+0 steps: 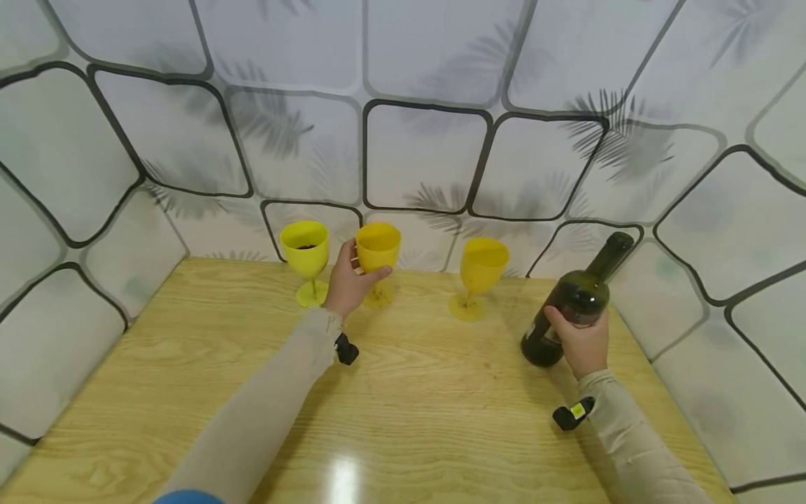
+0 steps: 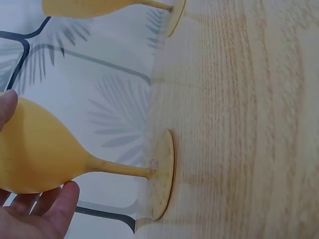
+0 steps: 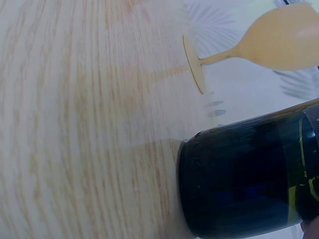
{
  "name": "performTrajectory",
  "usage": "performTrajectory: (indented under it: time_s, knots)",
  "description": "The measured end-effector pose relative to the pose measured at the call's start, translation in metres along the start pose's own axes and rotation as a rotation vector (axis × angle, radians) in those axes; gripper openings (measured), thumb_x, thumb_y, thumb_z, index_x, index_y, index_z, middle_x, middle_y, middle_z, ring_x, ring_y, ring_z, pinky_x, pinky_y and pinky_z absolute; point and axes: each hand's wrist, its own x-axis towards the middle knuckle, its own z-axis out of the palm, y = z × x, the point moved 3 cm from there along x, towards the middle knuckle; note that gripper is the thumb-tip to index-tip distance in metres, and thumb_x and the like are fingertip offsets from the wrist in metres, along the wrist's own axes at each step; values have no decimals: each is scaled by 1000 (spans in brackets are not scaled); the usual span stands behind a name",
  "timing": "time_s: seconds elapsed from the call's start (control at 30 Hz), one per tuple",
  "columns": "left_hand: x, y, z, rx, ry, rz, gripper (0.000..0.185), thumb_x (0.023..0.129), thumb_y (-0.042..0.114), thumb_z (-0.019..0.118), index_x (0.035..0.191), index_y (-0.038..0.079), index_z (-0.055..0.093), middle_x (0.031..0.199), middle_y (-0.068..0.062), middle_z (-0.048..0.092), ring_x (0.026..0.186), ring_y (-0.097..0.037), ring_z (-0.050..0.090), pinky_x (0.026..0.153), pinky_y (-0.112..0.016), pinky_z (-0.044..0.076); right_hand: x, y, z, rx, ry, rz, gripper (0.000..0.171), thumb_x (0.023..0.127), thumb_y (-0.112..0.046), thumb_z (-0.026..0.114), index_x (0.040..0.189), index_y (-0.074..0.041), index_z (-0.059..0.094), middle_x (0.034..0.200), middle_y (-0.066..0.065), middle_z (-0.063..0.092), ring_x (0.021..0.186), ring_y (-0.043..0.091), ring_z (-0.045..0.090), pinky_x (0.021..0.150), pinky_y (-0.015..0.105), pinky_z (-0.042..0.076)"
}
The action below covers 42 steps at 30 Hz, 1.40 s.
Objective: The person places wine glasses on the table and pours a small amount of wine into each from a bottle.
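My left hand [image 1: 357, 278] grips the bowl of the middle goblet [image 1: 378, 245], an orange-yellow one, with thumb and fingers on either side. Its round foot [image 2: 163, 177] rests on the table in the left wrist view. Just left of it stands a lime-yellow goblet [image 1: 306, 252] with dark liquid inside. Over on the right side, my right hand [image 1: 582, 341] holds a dark green wine bottle [image 1: 573, 301] around its body. The bottle is upright, its base at the tabletop in the right wrist view. Between the hands stands another orange-yellow goblet [image 1: 483, 266].
The light wood table [image 1: 428, 406] meets a patterned wall covering [image 1: 428, 157] close behind the goblets. Similar covering rises along the left and right edges. A black wrist camera [image 1: 345, 348] sits on the left wrist, another camera [image 1: 571, 414] on the right.
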Motion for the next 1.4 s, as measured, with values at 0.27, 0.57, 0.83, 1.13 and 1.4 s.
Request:
performTrajectory:
  time_s: [0.27,0.57,0.83,1.13,1.4]
  knots:
    - [-19,9,-3,-57,-65,35,91,87,41,85,158,21,32,145,-8,47,127,-28,51,105,-47,50,1,2,-1,-8,-4,10,66,84,-9,85,140,-15,49,113,-16,59,104,2,57,92,19,42]
    - [-51,16,-5,-73,-187,70,87,86,32,87,156,23,35,142,-4,50,123,-27,58,101,-43,55,0,0,-1,34,1,-10,62,84,-6,84,135,-19,52,111,-15,61,102,4,59,89,17,44]
    - [-71,17,-7,-92,-243,62,85,86,23,87,154,24,37,141,-5,51,122,-27,59,101,-43,55,-1,-6,1,34,0,-31,62,82,-5,85,135,-18,54,112,-14,62,103,3,59,90,17,44]
    - [-83,17,-4,-74,-261,76,85,84,24,89,153,26,38,140,-1,51,124,-24,55,103,-42,53,-11,-23,15,-55,-96,-116,73,80,-4,87,143,-14,51,116,-18,60,106,3,57,93,19,43]
    - [-89,20,0,-55,-280,102,86,84,23,89,153,23,37,140,-1,52,125,-24,54,104,-45,52,-18,-45,28,-63,-144,-192,74,78,-4,88,142,-12,53,115,-16,63,106,4,59,94,22,44]
